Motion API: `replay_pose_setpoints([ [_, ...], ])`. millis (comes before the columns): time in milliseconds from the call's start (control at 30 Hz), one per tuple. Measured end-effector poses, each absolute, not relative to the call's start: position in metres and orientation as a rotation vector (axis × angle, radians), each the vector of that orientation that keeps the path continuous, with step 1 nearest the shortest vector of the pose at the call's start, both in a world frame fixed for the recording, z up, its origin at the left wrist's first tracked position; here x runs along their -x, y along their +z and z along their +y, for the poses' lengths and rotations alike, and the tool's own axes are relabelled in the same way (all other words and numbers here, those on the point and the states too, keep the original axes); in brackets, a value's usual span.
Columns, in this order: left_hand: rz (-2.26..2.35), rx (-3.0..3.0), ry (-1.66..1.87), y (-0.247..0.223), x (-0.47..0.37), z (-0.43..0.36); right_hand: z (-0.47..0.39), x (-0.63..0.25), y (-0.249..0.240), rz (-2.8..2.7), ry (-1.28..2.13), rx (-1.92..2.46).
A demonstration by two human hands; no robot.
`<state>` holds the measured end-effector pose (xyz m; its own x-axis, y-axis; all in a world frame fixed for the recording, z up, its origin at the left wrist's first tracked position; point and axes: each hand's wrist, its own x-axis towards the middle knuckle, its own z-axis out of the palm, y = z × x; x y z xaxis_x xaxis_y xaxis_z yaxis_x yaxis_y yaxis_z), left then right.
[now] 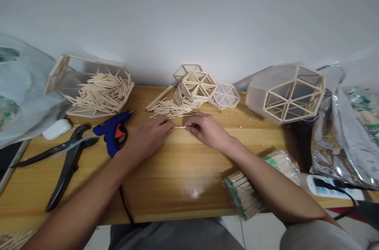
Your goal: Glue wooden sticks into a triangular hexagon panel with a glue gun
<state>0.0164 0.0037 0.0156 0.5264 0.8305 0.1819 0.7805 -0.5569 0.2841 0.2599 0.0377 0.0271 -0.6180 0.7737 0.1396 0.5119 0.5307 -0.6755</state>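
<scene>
Between my two hands a short thin wooden stick lies level, just above or on the table. My left hand pinches its left end, and my right hand pinches its right end; whether it is one stick or two end to end I cannot tell. Right behind my hands is a loose pile of cut wooden sticks. Stacked hexagonal stick frames rest on that pile. To the left of my left hand lies a blue glue gun with an orange trigger.
Black pliers and a white case lie at left. A stick-filled hexagonal frame stands behind them. At right are a covered hexagonal frame, bagged sticks, a silver bag and a power strip.
</scene>
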Motion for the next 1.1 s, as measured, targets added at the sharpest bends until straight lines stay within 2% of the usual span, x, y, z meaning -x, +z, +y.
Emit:
replay_pose_setpoints([
  [667, 1.382, -2.361, 0.503, 0.019, -0.03, 0.001, 0.033, -0.251, 0.023, -2.325, 0.78, 1.171],
  [900, 1.135, -2.509, 0.332, 0.03, -0.012, 0.001, 0.034, -0.25, 0.022, -2.309, 0.769, 1.163],
  [1100, 1.138, -2.705, 0.357, 0.026, -0.014, -0.001, 0.034, -0.249, 0.021, -2.32, 0.744, 1.156],
])
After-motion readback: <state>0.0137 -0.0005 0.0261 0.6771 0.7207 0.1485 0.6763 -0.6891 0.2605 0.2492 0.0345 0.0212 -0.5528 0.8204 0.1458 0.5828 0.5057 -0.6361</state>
